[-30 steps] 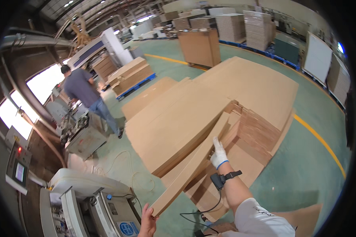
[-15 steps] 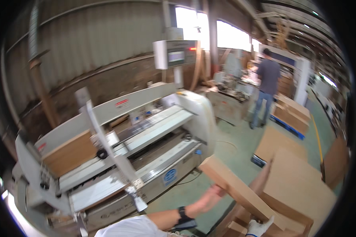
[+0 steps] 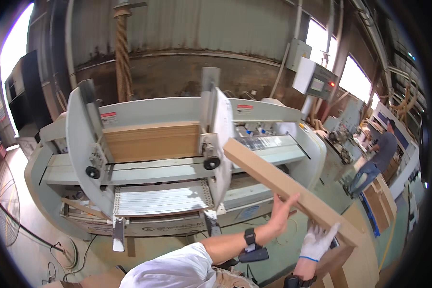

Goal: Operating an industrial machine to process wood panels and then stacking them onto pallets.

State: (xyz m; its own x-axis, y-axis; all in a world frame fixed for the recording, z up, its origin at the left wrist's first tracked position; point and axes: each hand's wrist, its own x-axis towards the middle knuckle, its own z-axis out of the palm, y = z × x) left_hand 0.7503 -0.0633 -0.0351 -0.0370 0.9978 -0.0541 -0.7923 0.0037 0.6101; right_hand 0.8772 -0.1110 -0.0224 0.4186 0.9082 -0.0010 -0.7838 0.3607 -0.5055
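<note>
A long, thick wooden board slants across the right of the view, its far-left end raised toward the machine. My bare left hand, with a black band at the wrist, grips the board's near edge around its middle. My right hand, in a white glove, holds it closer to its lower right end; some fingers are hidden under the wood. Ahead stands a pale grey machine with two upright side plates. Between those plates a set of wooden boards stands on edge.
Stacked brown boards lie at the lower right. Farther right, a person stands by other machinery, near a blue pallet with boards. A control box hangs at the back. At the left are a wire-caged fan and cables.
My view has swung left, bringing the machine to the middle. The board has come along in both hands, and my left hand now rests against its near edge.
</note>
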